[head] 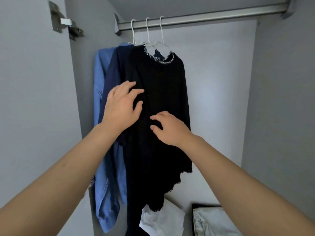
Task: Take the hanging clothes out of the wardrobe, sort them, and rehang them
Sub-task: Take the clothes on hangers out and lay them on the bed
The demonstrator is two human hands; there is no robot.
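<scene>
Three garments hang on white hangers (147, 31) from the metal rail (201, 17) at the wardrobe's left end. Frontmost is a black top (163, 92) with white stitched trim at neck and hem. Behind it hang a navy garment (115, 72) and a light blue shirt (99, 79). My left hand (122, 106) lies on the black top's left side, fingers spread and slightly bent against the fabric. My right hand (168, 128) touches the black top's middle, fingers bent; whether it pinches cloth I cannot tell.
The rail runs bare to the right of the hangers. The wardrobe's left wall carries a metal hinge (68, 24). On the floor below lie white folded cloth (162, 218) and a dark-edged box (209, 218) holding pale fabric.
</scene>
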